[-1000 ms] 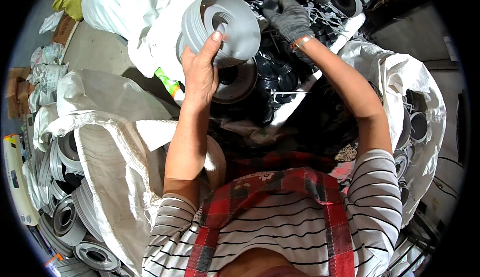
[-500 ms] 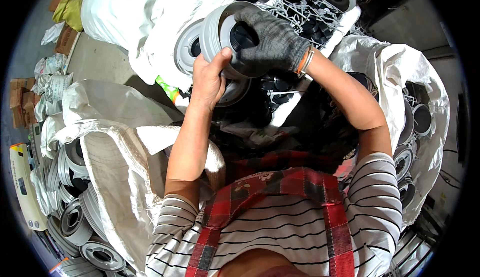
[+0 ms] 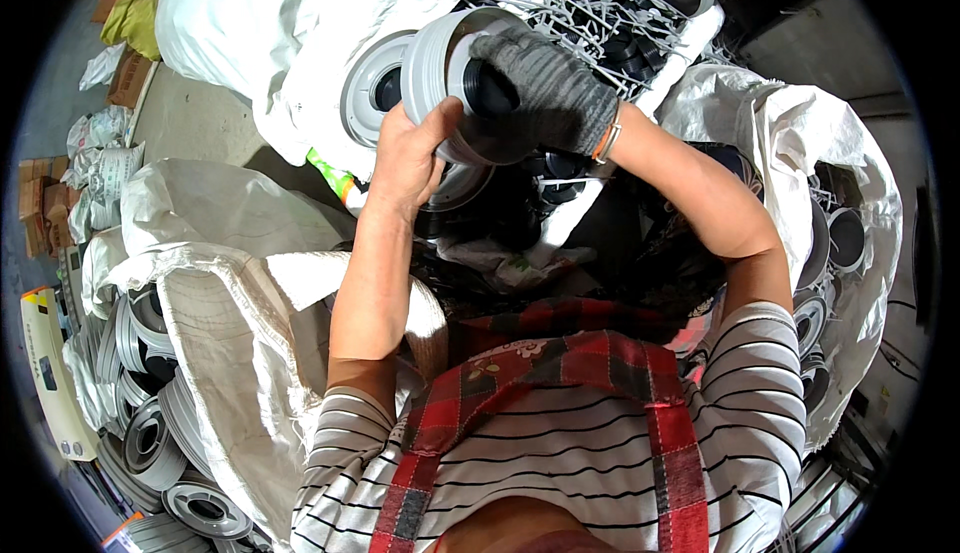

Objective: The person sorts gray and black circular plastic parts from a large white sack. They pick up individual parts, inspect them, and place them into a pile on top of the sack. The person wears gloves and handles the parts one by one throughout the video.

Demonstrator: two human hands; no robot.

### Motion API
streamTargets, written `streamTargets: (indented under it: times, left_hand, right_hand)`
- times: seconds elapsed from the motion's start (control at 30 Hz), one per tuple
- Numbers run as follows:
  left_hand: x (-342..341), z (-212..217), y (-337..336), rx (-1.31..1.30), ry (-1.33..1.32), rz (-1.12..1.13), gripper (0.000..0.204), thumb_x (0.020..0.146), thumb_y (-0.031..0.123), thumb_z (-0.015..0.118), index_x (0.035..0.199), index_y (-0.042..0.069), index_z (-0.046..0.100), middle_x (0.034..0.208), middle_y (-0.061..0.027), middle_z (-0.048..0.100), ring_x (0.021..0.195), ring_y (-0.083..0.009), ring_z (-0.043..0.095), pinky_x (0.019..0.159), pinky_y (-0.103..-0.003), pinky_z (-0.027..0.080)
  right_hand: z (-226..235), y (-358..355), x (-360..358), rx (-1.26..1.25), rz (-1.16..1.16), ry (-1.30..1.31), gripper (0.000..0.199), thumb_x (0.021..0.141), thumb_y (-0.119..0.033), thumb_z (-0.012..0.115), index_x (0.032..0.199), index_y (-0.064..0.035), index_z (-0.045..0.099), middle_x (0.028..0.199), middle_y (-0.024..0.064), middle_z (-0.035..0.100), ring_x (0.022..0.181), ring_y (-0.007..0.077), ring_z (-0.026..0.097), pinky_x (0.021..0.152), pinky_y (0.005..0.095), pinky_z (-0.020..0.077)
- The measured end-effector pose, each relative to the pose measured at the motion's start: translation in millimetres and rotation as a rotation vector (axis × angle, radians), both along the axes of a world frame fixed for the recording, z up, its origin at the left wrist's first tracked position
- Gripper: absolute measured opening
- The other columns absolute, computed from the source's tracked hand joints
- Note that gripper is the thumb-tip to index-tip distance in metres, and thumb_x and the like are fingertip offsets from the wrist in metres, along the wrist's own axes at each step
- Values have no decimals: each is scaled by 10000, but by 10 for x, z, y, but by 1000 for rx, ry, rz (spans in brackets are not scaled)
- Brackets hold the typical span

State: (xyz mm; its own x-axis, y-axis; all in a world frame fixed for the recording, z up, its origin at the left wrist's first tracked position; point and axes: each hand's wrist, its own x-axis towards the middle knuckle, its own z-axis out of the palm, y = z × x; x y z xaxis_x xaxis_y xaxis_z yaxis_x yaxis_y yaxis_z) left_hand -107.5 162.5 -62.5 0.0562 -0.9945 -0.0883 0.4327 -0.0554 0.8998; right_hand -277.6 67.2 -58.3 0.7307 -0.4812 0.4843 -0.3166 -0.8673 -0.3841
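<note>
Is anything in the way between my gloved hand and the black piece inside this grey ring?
Nothing visible. Your gloved right hand is already at the black piece, fingers curled around it, while your bare left hand holds the grey ring.

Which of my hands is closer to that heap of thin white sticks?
Your right. The gloved right hand is just below and left of the white sticks in view; the bare left hand is farther left, gripping the grey ring.

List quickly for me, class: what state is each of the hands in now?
Left hand: closed on the rim of a grey round part.
Right hand, gloved: closed around a black piece.
</note>
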Motion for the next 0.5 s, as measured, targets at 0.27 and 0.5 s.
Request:
streamTargets:
  times: [0.27,0.5]
  left_hand:
    - [-134,49,95,-25,-784,-18,664,701,180,785,1267,25,476,1229,-135,538,1147,-195,491,957,-315,389]
    - [-99,106,90,-237,-904,-129,769,642,-45,692,1348,106,426,1372,-162,417,1280,-307,393,1044,-367,343]
  right_hand:
    - [-387,-135,74,368,75,-277,445,811,-333,617,1083,13,549,914,103,634,854,196,609,785,294,499]
    - [-261,-194,-203,490,64,-231,325,960,-198,415,1238,-44,487,1172,94,578,1068,172,560,893,310,490]
